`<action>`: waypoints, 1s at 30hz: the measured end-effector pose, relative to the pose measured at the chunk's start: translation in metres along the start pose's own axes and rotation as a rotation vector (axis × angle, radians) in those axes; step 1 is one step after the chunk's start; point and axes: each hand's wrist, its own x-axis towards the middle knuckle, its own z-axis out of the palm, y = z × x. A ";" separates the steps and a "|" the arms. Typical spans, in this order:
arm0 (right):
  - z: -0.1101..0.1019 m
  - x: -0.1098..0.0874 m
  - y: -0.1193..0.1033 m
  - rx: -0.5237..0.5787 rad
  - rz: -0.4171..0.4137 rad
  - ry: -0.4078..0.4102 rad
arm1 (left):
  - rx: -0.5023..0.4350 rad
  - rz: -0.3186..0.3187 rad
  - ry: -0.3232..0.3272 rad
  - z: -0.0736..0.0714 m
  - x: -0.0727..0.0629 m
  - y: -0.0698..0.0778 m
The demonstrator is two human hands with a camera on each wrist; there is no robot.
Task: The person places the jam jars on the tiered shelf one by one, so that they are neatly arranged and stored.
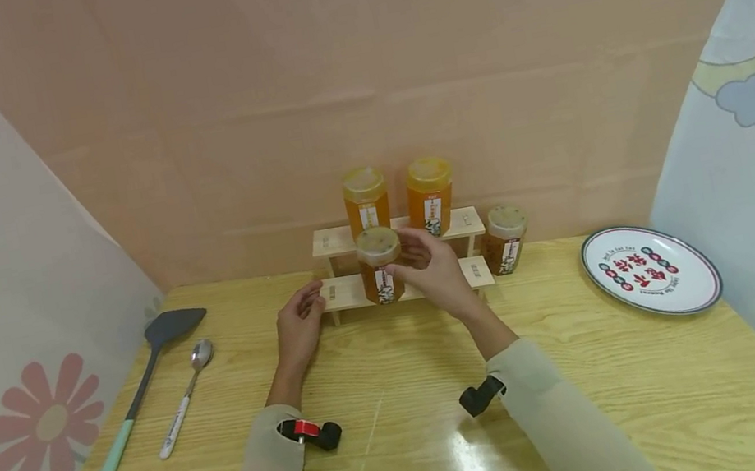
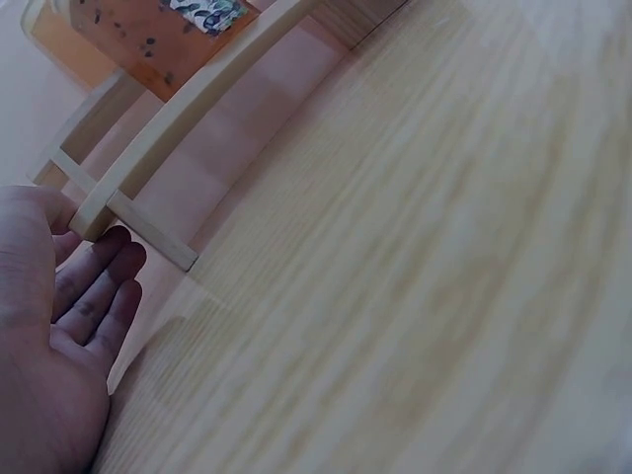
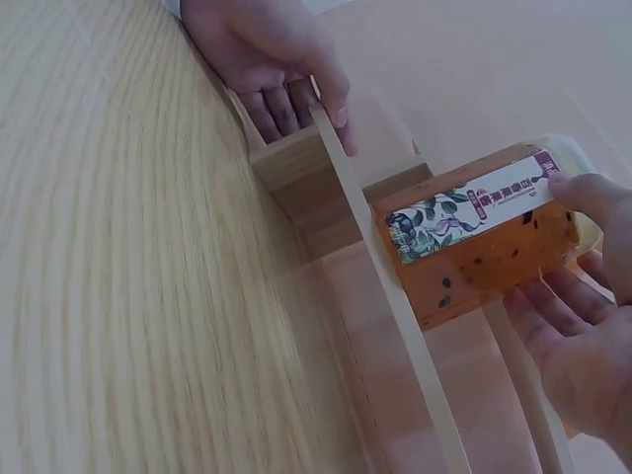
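A two-tier wooden rack (image 1: 350,293) stands at the back of the table. My right hand (image 1: 438,271) grips a jar (image 1: 380,268) of orange-brown preserve with dark seeds, thumb on its label and fingers behind. The base of that jar (image 3: 474,237) meets the lower board in the right wrist view. At the rack's left end, my left hand (image 1: 300,328) holds the tip of the lower board, with curled fingers around it (image 2: 89,296). Two yellow-lidded honey-coloured jars, a left one (image 1: 367,202) and a right one (image 1: 430,197), stand on the upper board.
Another seeded jar (image 1: 506,239) stands on the table just right of the rack. Further right lies an oval white plate (image 1: 651,270) with red characters. A spatula (image 1: 141,392) with a mint handle and a metal spoon (image 1: 185,397) lie at left. A pinkish backdrop (image 1: 217,129) rises behind.
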 end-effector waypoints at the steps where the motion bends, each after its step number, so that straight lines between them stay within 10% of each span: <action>1: 0.001 0.001 0.000 -0.001 -0.001 0.004 | -0.005 -0.003 -0.001 0.000 0.000 0.000; 19: 0.006 0.002 -0.006 -0.012 0.028 0.018 | -0.013 0.007 -0.004 0.003 -0.001 0.004; 30: -0.048 -0.006 -0.021 0.003 0.008 -0.011 | 0.019 -0.016 -0.021 -0.001 -0.001 -0.002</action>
